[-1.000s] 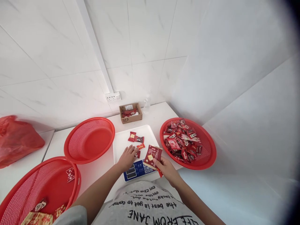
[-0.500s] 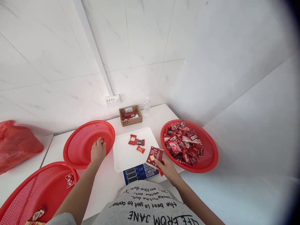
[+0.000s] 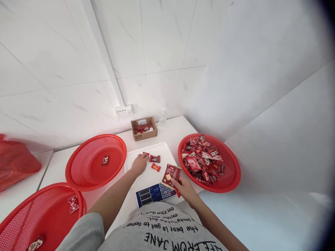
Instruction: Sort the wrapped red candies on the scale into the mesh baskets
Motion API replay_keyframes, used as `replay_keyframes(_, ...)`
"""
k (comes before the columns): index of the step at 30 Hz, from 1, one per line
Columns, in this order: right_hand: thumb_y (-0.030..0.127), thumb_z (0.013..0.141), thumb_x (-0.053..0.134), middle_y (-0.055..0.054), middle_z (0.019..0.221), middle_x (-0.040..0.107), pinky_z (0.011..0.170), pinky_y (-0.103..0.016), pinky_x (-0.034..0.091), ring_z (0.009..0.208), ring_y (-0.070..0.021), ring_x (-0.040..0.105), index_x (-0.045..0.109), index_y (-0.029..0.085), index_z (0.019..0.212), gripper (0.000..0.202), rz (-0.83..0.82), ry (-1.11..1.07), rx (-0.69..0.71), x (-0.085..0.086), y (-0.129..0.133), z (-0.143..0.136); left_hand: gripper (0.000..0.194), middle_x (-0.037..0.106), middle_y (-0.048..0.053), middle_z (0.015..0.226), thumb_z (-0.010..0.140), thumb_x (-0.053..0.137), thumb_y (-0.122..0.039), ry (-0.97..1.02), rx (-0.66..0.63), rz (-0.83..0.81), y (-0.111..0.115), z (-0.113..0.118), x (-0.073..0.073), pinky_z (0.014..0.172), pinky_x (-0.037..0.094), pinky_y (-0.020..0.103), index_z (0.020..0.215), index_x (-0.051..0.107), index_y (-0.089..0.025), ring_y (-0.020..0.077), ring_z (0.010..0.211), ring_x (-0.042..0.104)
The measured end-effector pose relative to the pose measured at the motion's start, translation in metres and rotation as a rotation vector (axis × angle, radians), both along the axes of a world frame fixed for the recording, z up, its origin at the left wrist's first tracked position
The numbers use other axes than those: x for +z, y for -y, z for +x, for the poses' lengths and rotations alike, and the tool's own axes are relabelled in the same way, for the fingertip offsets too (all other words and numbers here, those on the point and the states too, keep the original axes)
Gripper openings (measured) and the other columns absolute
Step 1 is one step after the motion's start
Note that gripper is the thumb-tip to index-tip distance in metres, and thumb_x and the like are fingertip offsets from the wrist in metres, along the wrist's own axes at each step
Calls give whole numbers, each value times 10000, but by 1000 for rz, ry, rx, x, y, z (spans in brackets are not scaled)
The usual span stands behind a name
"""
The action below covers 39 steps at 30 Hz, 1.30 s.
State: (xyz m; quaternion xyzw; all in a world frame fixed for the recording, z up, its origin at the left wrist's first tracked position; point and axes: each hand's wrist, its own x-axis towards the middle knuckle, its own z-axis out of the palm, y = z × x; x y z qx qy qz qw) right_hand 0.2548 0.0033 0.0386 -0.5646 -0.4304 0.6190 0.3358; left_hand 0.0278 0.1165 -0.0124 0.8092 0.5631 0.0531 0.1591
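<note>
My left hand [image 3: 139,165] is over the white pan [image 3: 134,183] of the scale, its fingers closed on a small red snack packet [image 3: 146,153] that they partly cover. Beside it on the pan lie a dark red wrapped candy [image 3: 155,159] and a bright red-orange one [image 3: 156,167]. Low over the pan's right side, my right hand [image 3: 185,190] grips a larger maroon and cream snack packet [image 3: 171,175]. A bit of red wrapper pokes out beneath those fingers. The scale's blue keypad panel [image 3: 154,194] shows at the front.
A red basket [image 3: 237,174] heaped with wrapped snacks stands right. On the left, one red basket [image 3: 91,174] has a single packet [image 3: 105,160] in it; a nearer basket [image 3: 56,216] holds a few. Behind are a cardboard box [image 3: 145,137], a clear bottle [image 3: 162,119] and a red bag [image 3: 19,164].
My left hand has left the far left basket, where a small packet now lies, and moved right to a packet on the scale. The right hand keeps its packet.
</note>
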Motion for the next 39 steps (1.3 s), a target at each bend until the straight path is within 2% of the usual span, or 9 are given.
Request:
replay_keyframes(4,580,712,546,-76,1011,677,870,-417,455,961,-271,613,625,155,1005,523,-13,-4,-2,-2,0,2,393,570,64,1110,749,348,-33,1,146,104,6,-34,14,903,398,339,986,610,-205,207,1024,493)
replay_keyframes(10,581,711,544,-94,1004,676,854,-409,458,952,-273,613,626,143,997,529,0,6,18,-2,-4,0,307,489,125,1229,798,383,-135,-69,640,376,22,-82,29,982,282,476,1004,607,-173,294,1152,407)
replay_keyframes(12,587,704,547,-94,997,677,842,-411,462,941,-277,616,631,148,985,528,-7,5,21,-1,-6,-2,293,500,125,1231,810,390,-158,-54,577,358,22,-71,24,998,271,466,1009,604,-173,280,1172,400)
replay_keyframes(17,559,709,557,-97,987,680,831,-408,464,928,-276,618,632,139,974,502,-7,28,32,3,-8,-5,335,527,81,1242,835,405,-204,102,22,102,10,1,4,1049,243,387,1142,537,-184,227,1238,360)
replay_keyframes(22,524,733,549,-98,994,678,831,-389,468,928,-263,619,620,127,984,474,19,35,22,2,-9,0,349,616,48,1053,736,491,-113,134,-30,27,-4,35,-3,910,400,323,1062,572,-208,198,1030,532)
replay_keyframes(28,541,728,544,-100,983,681,835,-405,466,928,-274,620,631,137,972,480,26,37,22,-5,-7,2,314,553,69,1034,751,435,-98,139,284,154,0,-29,14,814,451,289,1024,554,-196,172,932,561)
replay_keyframes(33,572,715,539,-103,990,678,837,-415,460,936,-284,615,639,140,983,518,14,35,65,-6,-8,-3,325,500,159,1141,806,442,-207,56,597,355,12,-87,27,921,369,465,1114,526,-153,293,1086,468)
replay_keyframes(35,578,713,537,-104,991,677,834,-418,458,935,-286,614,638,137,980,525,15,39,80,-6,-9,-7,306,524,138,1160,827,450,-264,57,477,384,18,-78,24,951,355,453,1101,549,-172,281,1109,460)
replay_keyframes(39,564,716,538,-104,982,679,824,-409,461,926,-281,616,634,134,963,505,35,48,92,-5,-10,-11,323,544,76,1219,847,447,-289,132,-74,198,32,-13,8,1008,327,405,1146,544,-216,236,1195,415)
